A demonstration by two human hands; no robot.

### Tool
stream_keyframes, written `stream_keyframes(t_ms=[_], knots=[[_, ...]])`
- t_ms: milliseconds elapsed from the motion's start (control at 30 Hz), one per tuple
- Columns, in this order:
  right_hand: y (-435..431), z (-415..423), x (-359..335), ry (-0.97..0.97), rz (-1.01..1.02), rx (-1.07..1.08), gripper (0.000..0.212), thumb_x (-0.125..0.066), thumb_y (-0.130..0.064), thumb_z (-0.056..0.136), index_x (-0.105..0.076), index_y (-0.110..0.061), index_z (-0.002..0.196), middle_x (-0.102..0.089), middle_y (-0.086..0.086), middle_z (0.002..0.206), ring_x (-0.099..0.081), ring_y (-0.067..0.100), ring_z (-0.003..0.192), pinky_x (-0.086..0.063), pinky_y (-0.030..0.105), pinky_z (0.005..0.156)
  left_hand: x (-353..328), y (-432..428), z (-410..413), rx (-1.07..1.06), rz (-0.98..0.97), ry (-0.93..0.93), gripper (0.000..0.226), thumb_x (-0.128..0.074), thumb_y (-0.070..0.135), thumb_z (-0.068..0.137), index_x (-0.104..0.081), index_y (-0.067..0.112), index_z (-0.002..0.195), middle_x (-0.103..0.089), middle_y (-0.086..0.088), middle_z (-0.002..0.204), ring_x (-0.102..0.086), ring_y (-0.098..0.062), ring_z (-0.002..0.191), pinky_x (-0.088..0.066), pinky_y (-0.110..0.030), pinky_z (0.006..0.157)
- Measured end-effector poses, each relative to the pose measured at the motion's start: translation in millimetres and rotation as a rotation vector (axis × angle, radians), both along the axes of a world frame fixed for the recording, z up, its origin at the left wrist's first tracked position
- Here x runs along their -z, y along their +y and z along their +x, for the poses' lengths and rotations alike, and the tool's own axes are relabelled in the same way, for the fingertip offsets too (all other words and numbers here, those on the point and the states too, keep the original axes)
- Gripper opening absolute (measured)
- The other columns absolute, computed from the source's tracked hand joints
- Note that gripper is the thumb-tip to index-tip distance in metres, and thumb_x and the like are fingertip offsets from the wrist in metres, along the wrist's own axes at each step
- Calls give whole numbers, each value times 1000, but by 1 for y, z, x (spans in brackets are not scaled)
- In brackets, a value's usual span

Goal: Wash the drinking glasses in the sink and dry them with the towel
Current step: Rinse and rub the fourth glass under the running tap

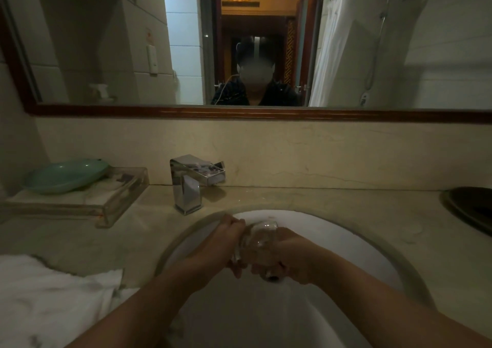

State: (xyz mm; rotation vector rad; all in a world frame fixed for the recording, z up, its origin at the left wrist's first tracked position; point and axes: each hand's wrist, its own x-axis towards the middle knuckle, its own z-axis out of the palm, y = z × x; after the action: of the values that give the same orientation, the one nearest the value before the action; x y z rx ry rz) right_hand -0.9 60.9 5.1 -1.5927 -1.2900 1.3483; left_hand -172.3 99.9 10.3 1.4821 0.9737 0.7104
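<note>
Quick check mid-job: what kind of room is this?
Probably a bathroom, maybe a hotel's: a white sink with a chrome faucet, a wide mirror above the counter, and a shower curtain reflected in it.

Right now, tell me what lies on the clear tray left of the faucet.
A teal dish rests on the far left end of the clear tray. Pale items lie inside the tray, too blurred to identify. Whatever is beneath the dish is covered.

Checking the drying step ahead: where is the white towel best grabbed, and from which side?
Probably pinch the towel by its raised, crumpled edge nearest the sink, from above on the basin side: folds there stand off the counter. The left hand, now holding the glass, is closest.
</note>
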Motion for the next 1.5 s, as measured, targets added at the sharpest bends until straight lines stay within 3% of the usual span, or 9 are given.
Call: stream_keyframes(t_ms=[100,267,533,567,633,833,1000,1300,1500], knots=[[4,7,-1,-142,-15,2,38,-73,-37,75,-76,-9,100,-69,9,73,-49,15,47,-40,30,58,1,-1,5,-51,-55,-6,38,-36,43,110,-57,13,119,-69,-17,75,-63,-27,54,-48,-31,46],[4,1,-3,72,-147,-80,23,-68,-22,78,-69,-9,97,-64,16,82,-30,12,48,-18,29,53,1,3,3,-141,-167,90,63,-25,56,109,-61,5,118,-66,-17,66,-55,-24,44,-39,-23,42],[-1,-3,-5,0,18,63,10,-74,-16,88,-70,-12,95,-71,14,78,-57,26,67,-51,30,57,-6,2,-8,43,-363,-151,39,-51,31,98,-70,1,113,-64,-10,80,-53,-18,57,-40,-24,48],[0,-2,-5,47,-10,75,6,-72,-12,90,-69,-12,94,-71,14,80,-58,25,68,-59,41,79,-8,2,-9,31,-387,-180,37,-53,29,96,-71,1,113,-65,-11,83,-55,-18,58,-41,-24,48],[0,-1,-4,155,-58,-9,12,-73,-18,86,-69,-11,94,-67,12,77,-48,20,60,-17,25,48,-8,1,-9,24,-402,-156,30,-52,26,99,-75,8,97,-67,-9,77,-56,-15,53,-40,-21,46],[4,3,0,-324,104,-16,16,-72,-8,84,-68,-12,99,-63,0,75,-57,9,56,-43,21,47,-4,-6,-6,13,-381,-5,36,-42,44,109,-56,13,121,-63,-12,78,-52,-20,48,-38,-21,42],[4,3,2,131,26,-54,9,-60,-10,97,-68,-6,99,-68,11,72,-62,22,58,-36,30,56,0,0,-10,-24,-362,101,75,-27,72,100,-63,7,107,-60,-9,63,-51,-17,46,-34,-17,39],[2,0,3,230,-50,-4,8,-57,-7,99,-63,-5,103,-58,6,55,-34,12,44,-24,24,46,-2,4,-15,143,-378,-62,47,-46,51,97,-67,8,97,-60,-12,73,-52,-18,51,-34,-19,43],[-3,-6,6,150,-29,-9,19,-65,-18,96,-67,-1,104,-68,10,73,-49,18,58,-27,26,53,-3,-2,-11,30,-276,150,73,-26,70,101,-65,10,88,-57,-6,63,-42,-13,43,-24,-15,40]])
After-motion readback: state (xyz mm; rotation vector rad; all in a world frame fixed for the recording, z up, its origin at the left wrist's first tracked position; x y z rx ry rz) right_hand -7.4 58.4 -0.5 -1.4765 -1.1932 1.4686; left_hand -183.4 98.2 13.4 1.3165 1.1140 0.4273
